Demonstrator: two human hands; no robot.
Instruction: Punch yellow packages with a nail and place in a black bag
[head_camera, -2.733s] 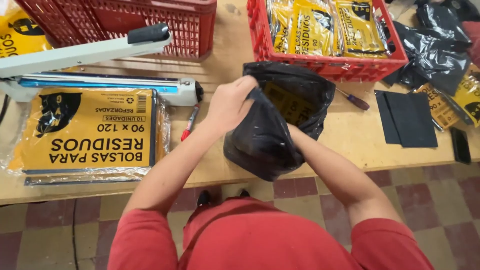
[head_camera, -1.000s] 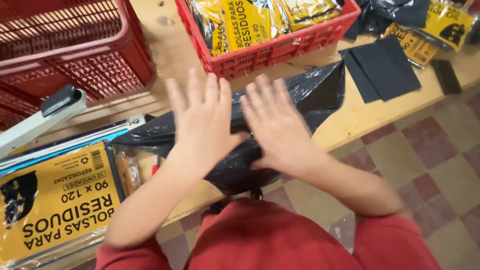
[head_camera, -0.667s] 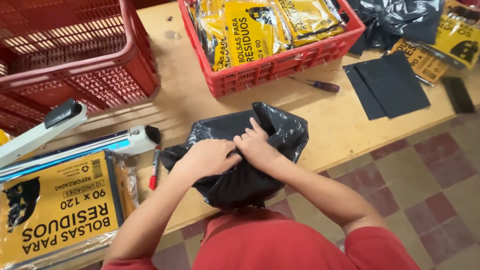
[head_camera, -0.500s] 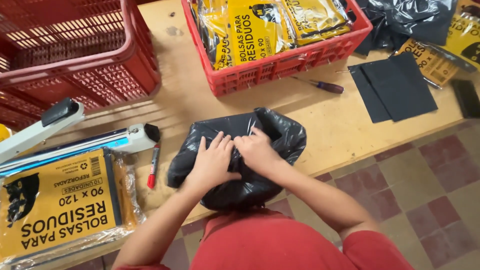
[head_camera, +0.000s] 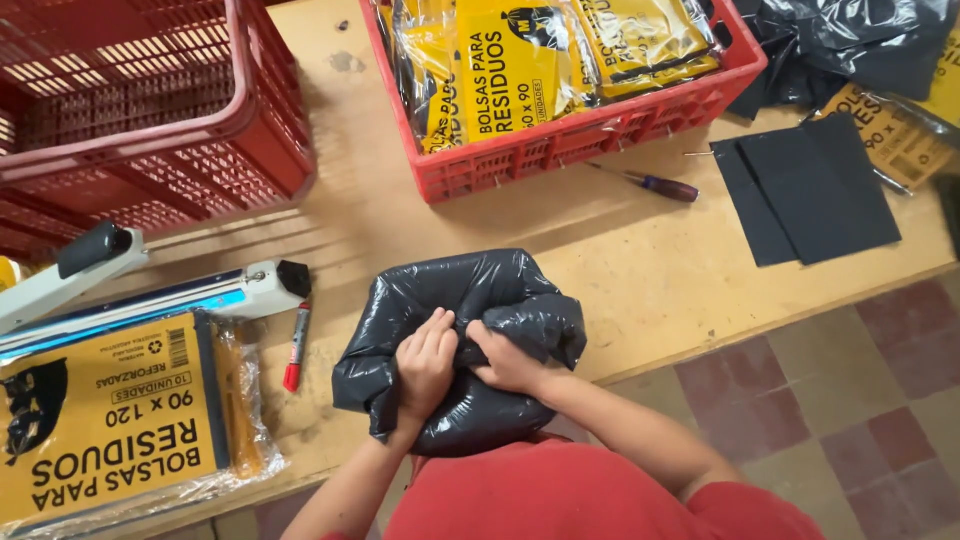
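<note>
Head view: looks straight down on a wooden bench (head_camera: 640, 290); floor tiles fill the 4 o'clock corner.
Bag: a puffed black plastic bag (head_camera: 470, 300) sits at centre frame on the near bench edge, its lower part overhanging toward 6 o'clock.
Left hand: left hand (head_camera: 425, 365) is curled tight on a fold of the bag, knuckles up; fingertips are buried in the plastic.
Right hand: right hand (head_camera: 508, 362) is closed on the bag just beside the left, touching it; its palm and fingertips are hidden under the film.
Bag contents: cannot tell; the plastic is opaque.
Marker: a red marker (head_camera: 296, 347) lies at 9 o'clock of the bag, near it, not touching.
Sealer: a white bar sealer (head_camera: 170, 300) runs toward 9 o'clock; its left end is cut off by the frame.
Pack: a yellow pack (head_camera: 110, 425) in clear wrap lies at 8 o'clock, partly out of frame.
Full crate: a red crate (head_camera: 590, 135) at 12 o'clock holds yellow packs; its top is cropped.
Empty crate: a second red crate (head_camera: 150, 110) at 10 o'clock, only partly in view.
Screwdriver: a screwdriver (head_camera: 650, 183) lies at 1 o'clock, just before the full crate.
Sheets: flat black sheets (head_camera: 815, 190) at 2 o'clock, well apart from the bag.
Body: a red shirt (head_camera: 560, 500) covers the bench edge at 6 o'clock.
</note>
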